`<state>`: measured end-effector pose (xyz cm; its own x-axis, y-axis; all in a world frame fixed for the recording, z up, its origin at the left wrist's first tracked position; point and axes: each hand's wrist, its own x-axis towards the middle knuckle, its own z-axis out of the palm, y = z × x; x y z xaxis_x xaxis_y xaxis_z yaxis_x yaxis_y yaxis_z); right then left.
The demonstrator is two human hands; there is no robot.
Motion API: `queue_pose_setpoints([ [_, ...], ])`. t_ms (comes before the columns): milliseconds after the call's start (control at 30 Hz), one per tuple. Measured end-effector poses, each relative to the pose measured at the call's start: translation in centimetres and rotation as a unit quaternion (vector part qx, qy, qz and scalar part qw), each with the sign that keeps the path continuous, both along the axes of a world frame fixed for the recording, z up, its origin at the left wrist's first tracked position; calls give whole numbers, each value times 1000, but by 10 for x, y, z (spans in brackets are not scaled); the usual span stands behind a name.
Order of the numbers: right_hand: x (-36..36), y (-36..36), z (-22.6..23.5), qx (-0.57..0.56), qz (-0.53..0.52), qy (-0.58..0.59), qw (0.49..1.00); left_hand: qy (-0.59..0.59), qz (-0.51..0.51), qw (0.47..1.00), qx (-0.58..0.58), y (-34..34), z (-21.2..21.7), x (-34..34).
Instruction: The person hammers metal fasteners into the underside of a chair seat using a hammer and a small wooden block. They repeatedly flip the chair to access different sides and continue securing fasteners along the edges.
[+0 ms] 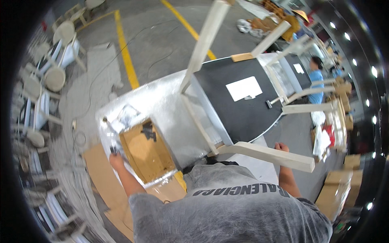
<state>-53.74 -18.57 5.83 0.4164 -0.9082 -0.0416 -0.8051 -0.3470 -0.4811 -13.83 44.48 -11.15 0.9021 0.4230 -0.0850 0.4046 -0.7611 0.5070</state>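
Note:
An upside-down chair with pale wooden legs lies on a film-covered worktable. Its underside is black cloth, with a white sheet of paper and a small hammer-like tool on it. My left hand is beside an open cardboard box at the left, fingers closed around something small and dark that I cannot make out. Several black pieces lie in the box. My right hand is curled closed just behind the near right leg; what it holds, if anything, is hidden.
Another upturned chair stands beyond, with a person in blue near it. Several chairs line the left side. Cartons stand at the right. A cable crosses the floor by a yellow line.

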Motion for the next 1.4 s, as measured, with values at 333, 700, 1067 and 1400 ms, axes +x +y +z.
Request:
queue_pose_setpoints([
  [333,-23,4,-7,63,-67,-60,994,97,-27,987,123,-28,65,-24],
  [700,1,-55,-2,87,23,-94,991,-192,-38,980,-20,-45,101,-40],
  [1067,-37,-99,-53,191,72,-166,965,-111,76,905,-404,-18,65,-54],
  [1400,-42,-97,-46,205,15,-57,977,-139,180,888,-400,5,40,-63],
])
